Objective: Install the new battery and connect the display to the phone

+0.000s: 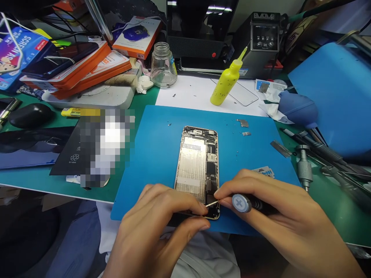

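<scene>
An opened gold phone body lies on the blue mat, its inner boards and empty battery bay showing. My left hand grips the phone's near bottom end between thumb and fingers. My right hand is closed on a small screwdriver with a grey cross-marked cap. Its thin tip reaches the phone's lower right corner, close to my left fingertips. Small metal shields and tiny screws lie loose on the mat beyond the phone.
A yellow squeeze bottle and a glass jar stand behind the mat. Orange boxes pile at the left. A black battery lies left of the mat. More screwdrivers and tweezers rest at the right, near a blue air blower.
</scene>
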